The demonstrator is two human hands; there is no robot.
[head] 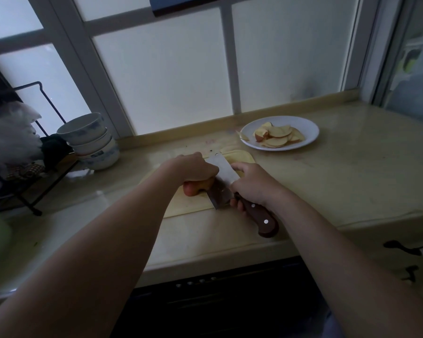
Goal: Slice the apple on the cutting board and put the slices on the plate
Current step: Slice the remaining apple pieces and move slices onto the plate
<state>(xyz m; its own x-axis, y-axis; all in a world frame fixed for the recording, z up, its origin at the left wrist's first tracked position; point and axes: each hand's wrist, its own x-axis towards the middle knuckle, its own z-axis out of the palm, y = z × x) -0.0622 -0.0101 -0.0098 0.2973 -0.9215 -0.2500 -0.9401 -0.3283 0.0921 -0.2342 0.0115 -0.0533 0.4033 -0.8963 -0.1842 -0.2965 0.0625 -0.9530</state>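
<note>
Plenty of slices [277, 137] fill the plate [311, 132], left hand [195, 168] clamps the apple chunk [194, 187], right hand [252, 184] grips the knife [224, 178] mid-cut, so next I'd press straight down.

Both bare forearms reach forward from the lower corners and converge. The left hand [195, 168] is arched, knuckles up, its fingers curled down over the apple piece [193, 189] beneath them. The right hand [250, 184] wraps the cleaver [224, 181] by its handle, fingertips showing underneath and one finger stretched forward beside the blade, just right of the left fingers.
</note>
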